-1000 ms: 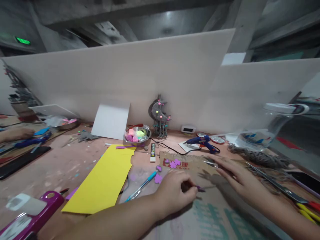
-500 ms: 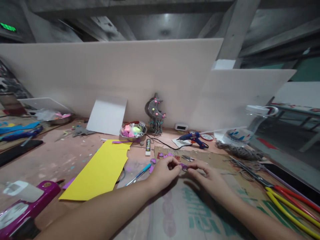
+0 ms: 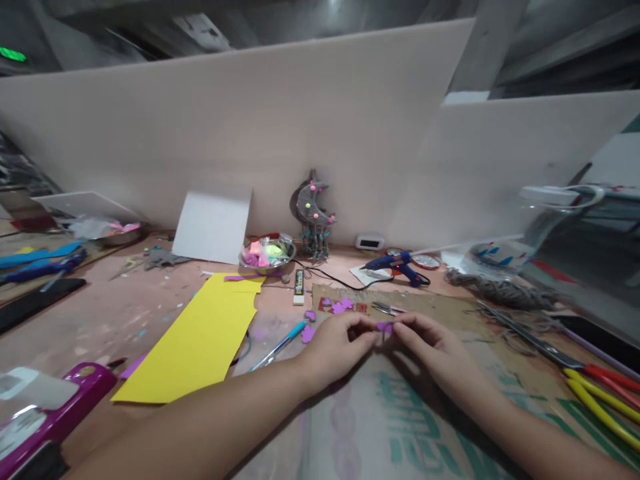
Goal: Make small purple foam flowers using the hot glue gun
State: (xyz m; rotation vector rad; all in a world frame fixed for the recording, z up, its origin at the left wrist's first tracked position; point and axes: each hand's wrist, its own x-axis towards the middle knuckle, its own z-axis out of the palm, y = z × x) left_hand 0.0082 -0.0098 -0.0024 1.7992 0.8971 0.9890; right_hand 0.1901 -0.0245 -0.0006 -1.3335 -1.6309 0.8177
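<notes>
A small purple paper cutout (image 3: 385,327) is pinched between my two hands, just above the cardboard sheet (image 3: 360,393). My left hand (image 3: 337,347) grips its left side with thumb and fingers, and my right hand (image 3: 425,340) has the other side. The cutout's full shape is partly hidden by fingertips. Several purple flower-like cutouts (image 3: 340,306) lie on the cardboard beyond my hands. Close to my left hand are another purple cutout (image 3: 308,334) and a blue pen (image 3: 280,345). Small metal scissors or tweezers (image 3: 387,309) rest past my right fingers.
Yellow paper (image 3: 195,340) lies left, near a magenta tool (image 3: 65,410). At the back stand a bowl of colored clay (image 3: 267,255), a moon ornament (image 3: 314,207) and a blue glue gun (image 3: 395,263). Large scissors (image 3: 545,347), grey yarn (image 3: 500,289) and a plastic jug (image 3: 520,233) sit right.
The camera view has shifted down and slightly turned. Both hands still hold the purple cutout, which now shows at a different angle between the fingertips.
</notes>
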